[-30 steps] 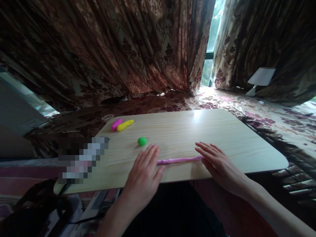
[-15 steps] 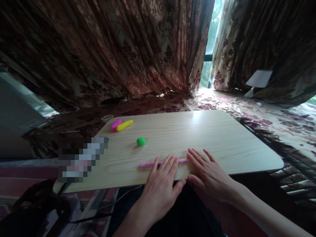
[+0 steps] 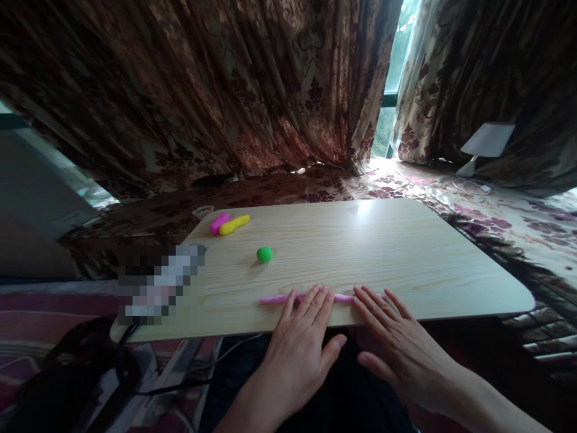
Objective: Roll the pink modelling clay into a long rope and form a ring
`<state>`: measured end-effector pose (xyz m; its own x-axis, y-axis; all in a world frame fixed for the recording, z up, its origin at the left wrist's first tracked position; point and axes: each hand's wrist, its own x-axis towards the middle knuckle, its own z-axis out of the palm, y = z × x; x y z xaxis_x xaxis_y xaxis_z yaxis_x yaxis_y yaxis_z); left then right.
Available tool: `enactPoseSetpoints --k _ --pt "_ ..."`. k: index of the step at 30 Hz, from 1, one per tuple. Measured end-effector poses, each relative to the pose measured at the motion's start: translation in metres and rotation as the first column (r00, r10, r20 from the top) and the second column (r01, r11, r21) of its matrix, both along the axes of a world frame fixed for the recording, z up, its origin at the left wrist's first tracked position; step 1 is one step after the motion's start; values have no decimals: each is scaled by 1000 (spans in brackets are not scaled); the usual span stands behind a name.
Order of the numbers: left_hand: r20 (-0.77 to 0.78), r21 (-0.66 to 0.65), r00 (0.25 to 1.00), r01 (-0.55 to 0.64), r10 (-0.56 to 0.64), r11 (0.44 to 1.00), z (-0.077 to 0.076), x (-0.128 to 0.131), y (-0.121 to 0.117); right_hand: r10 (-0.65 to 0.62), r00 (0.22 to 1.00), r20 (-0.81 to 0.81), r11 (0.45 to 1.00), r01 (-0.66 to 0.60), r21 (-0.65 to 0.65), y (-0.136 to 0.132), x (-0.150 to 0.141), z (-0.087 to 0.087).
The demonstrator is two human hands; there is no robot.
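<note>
A long, thin roll of pink modelling clay (image 3: 273,299) lies along the near edge of the pale wooden table (image 3: 315,252). My left hand (image 3: 303,337) rests flat over its middle, fingers stretched out. To the right, my right hand (image 3: 392,331) also lies flat, its fingertips covering the roll's right part. Both hands are open, palms down, and hide stretches of the clay. Farther back sits a green clay ball (image 3: 264,254). Near the far left corner a yellow clay piece (image 3: 234,225) touches a magenta clay lump (image 3: 220,223).
A blurred-out object (image 3: 157,288) occupies the table's left end, with a dark strap below it. Patterned curtains (image 3: 270,90) hang behind the table. A white lamp (image 3: 488,139) stands on the flowered cloth at the right.
Both hands have slid slightly toward me, and the right hand's fingers now overlie the roll's right part. The whole scene has shifted a little to the right in view.
</note>
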<state>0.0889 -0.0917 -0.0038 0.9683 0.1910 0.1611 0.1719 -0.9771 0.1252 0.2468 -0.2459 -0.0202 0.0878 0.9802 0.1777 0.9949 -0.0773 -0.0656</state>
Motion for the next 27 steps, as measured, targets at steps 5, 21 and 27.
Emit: enactPoseSetpoints --k 5,21,27 --pt "22 -20 998 -66 66 998 0 8 4 -55 998 -5 998 55 7 16 10 4" --pt "-5 29 1000 21 -21 999 -2 -9 -3 40 999 -9 999 -40 -17 3 7 3" --pt "33 7 998 -58 58 998 -2 7 6 -41 998 -53 999 40 -18 17 18 7"
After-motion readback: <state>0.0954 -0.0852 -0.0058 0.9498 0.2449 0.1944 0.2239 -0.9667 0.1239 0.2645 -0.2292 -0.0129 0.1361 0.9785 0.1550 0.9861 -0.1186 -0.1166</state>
